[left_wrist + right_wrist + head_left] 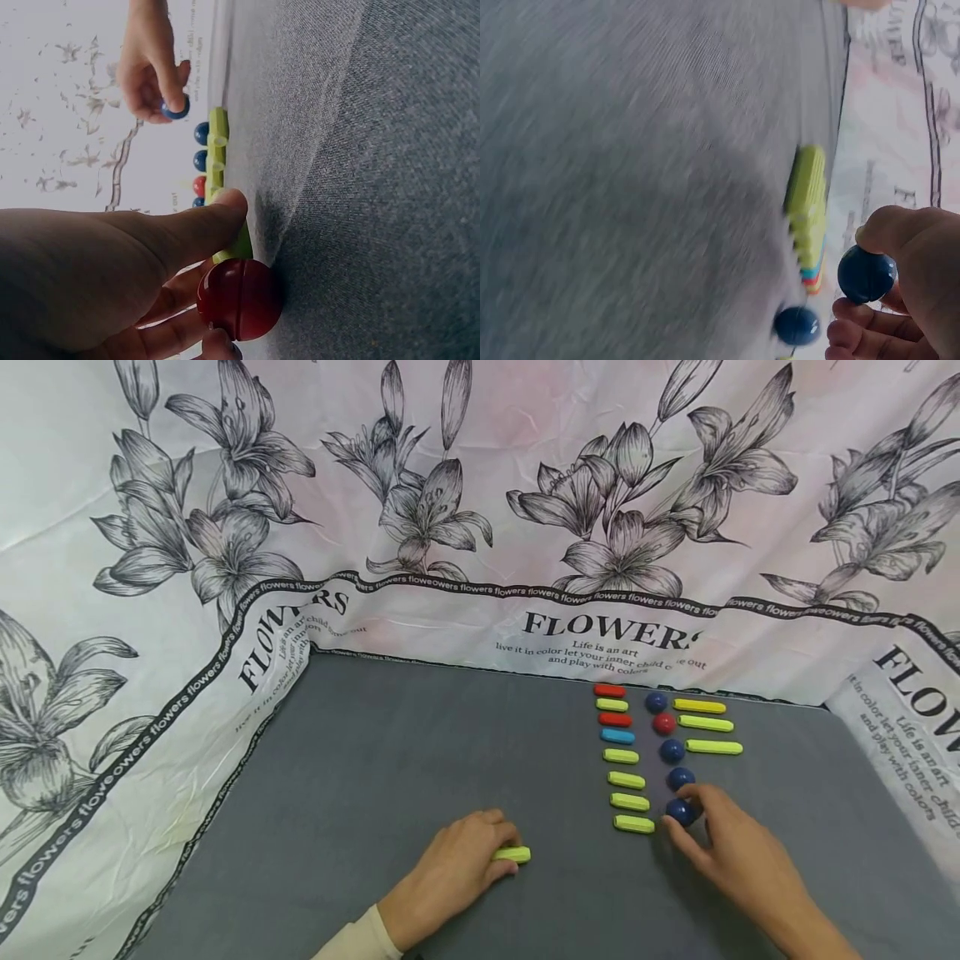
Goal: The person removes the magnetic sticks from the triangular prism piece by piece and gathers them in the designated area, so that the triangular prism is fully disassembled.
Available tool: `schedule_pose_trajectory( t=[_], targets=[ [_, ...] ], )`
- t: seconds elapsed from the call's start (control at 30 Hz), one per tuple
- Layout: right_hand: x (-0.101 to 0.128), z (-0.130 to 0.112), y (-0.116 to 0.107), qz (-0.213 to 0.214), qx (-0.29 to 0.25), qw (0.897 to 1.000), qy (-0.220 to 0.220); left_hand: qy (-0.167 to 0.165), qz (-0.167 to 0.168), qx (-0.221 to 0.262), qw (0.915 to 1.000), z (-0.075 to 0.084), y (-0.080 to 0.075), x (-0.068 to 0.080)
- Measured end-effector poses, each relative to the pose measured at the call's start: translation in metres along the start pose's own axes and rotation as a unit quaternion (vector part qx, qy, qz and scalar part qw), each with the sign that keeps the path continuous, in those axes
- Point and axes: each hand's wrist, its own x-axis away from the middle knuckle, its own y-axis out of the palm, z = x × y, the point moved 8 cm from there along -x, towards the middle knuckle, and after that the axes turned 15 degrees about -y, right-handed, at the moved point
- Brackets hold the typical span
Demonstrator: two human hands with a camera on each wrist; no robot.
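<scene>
Curled low over the grey mat (420, 752), the left hand (450, 872) has its fingers bent around two pieces: a yellow-green bar (513, 854) pokes out past the fingertips, and the left wrist view shows a red ball (240, 298) tucked between thumb and lower fingers, resting on the cloth. Across from it, the right hand (731, 843) pinches a blue ball (679, 812) between thumb (889, 229) and fingertips, just touching or barely off the mat; I cannot tell which. Directly beyond those fingertips runs a line of more balls, blue (681, 778), blue (672, 750), red (663, 723), blue (656, 702). Beside the fingers, toward the left hand, lies a column of short bars (622, 757), mostly yellow-green, with red and blue ones farther out. Three longer yellow bars (706, 724) sit on the far side. Floral cloth (480, 510) rises behind.
</scene>
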Motion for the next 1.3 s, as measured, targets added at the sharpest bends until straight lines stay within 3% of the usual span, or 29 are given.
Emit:
schedule_pose_trajectory(
  t=[0.13, 0.4, 1.1, 1.3],
  targets=[
    [0.004, 0.016, -0.001, -0.009, 0.005, 1.000, 0.020, 0.002, -0.006, -0.004, 1.0000, 0.002, -0.001, 0.000],
    [0.005, 0.030, 0.006, -0.020, 0.017, 1.000, 0.017, 0.001, -0.012, -0.013, 0.9998, 0.002, 0.001, 0.000],
    [0.002, 0.033, 0.016, -0.055, 0.047, 0.997, 0.015, 0.000, -0.007, -0.003, 1.0000, 0.002, 0.001, 0.000],
    [0.004, 0.031, 0.013, -0.045, 0.061, 0.997, 0.011, 0.005, -0.007, 0.005, 0.9999, 0.003, 0.002, 0.001]
  ],
)
